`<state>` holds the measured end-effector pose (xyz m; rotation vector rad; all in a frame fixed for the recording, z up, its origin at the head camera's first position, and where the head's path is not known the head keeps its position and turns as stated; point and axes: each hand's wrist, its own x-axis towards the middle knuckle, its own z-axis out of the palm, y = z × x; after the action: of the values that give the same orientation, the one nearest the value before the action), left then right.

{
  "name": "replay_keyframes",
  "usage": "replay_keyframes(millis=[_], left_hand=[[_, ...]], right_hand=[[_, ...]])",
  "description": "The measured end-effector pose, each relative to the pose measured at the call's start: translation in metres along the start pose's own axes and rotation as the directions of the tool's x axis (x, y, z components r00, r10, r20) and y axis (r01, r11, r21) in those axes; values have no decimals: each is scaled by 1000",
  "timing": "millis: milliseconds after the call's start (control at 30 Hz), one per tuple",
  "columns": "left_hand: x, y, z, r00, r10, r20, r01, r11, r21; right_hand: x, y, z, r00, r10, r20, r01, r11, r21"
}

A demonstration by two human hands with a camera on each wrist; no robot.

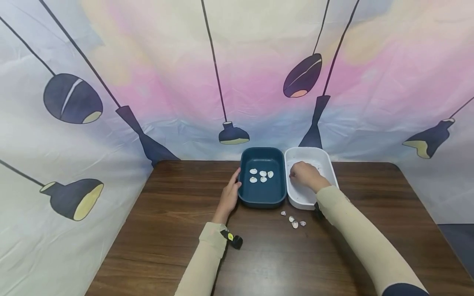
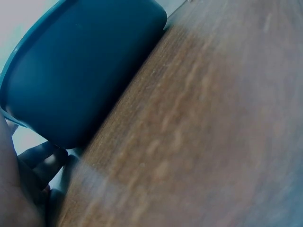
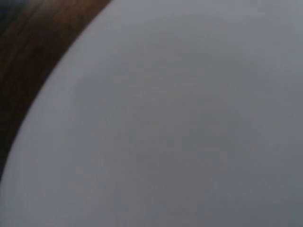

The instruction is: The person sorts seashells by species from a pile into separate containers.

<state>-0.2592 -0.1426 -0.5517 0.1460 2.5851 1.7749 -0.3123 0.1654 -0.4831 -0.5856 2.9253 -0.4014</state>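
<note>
Along the left side of a teal tray (image 1: 262, 199), my left hand (image 1: 228, 197) rests with fingers extended against the outer wall. The left wrist view shows its fingers (image 2: 47, 163) close at the lower corner of that tray. Several white seashells (image 1: 263, 179) lie in two rows on the tray's floor. My right hand (image 1: 306, 174) reaches down into a white tray (image 1: 301, 201), fingers bent toward its bottom. Its fingertips are hidden, so I cannot tell whether they hold anything. The right wrist view is filled by the blurred white tray wall (image 3: 165, 118).
The two trays stand side by side at the back of a brown wooden table (image 1: 177, 205). Several small seashells (image 1: 295, 225) lie on the wood in front of the white tray. A cloth backdrop (image 1: 166, 82) with printed lamps hangs behind the table.
</note>
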Motion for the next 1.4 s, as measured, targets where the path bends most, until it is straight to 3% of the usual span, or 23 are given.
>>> replay_keyframes(millis=[233,400,867,1133,1400], left_hand=[[-1,0,2,1000,13,-8,-13,1000,0],[-1,0,0,1000,12,-10,-12,1000,15],[2,-2,-1,1000,7,-27,-6,1000,11],[2,-1,2,1000,5,-19,-5,1000,-11],[1,0,2,1000,10,-22,-10,1000,7]], right_hand=[[-1,-3,2,998,42,55,-43,999,6],[-4,-2,0,998,24,59,-26,999,25],[-34,-18,-28,996,-70,-51,73,996,53],[-74,-30,-36,967,-176,-186,186,982,34],[-106,-36,-30,932,-270,-243,287,957,36]])
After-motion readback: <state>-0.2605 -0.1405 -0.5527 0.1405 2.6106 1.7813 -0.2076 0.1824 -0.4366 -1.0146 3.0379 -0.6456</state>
